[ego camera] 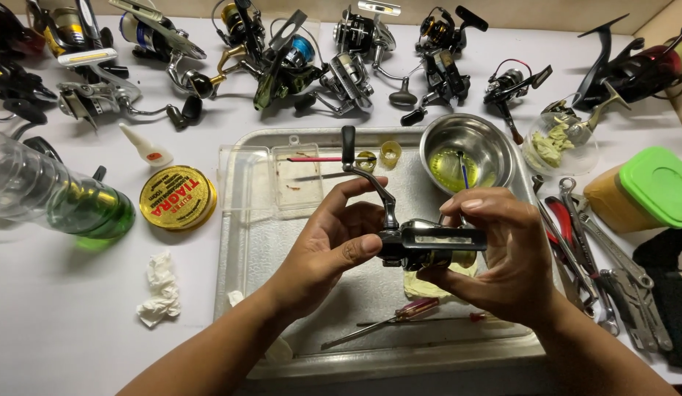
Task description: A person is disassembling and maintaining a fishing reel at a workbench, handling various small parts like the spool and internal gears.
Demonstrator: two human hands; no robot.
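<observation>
Both hands hold a black and silver spinning fishing reel (429,244) above a metal tray (242,242). My left hand (333,246) grips the reel body from the left, thumb pressed on its side. My right hand (502,253) wraps the reel from the right and underneath. The reel's crank handle (349,147) sticks up and to the left. A screwdriver with a red and clear handle (399,315) lies on the tray below the hands, beside a yellowish cloth (421,286).
A steel bowl with yellow liquid (465,154) sits on the tray's far right corner. A clear plastic box (282,176) rests at its far left. Several reels line the back of the table. Wrenches and pliers (605,264) lie right, a green bottle (55,194) and gold tin (178,196) left.
</observation>
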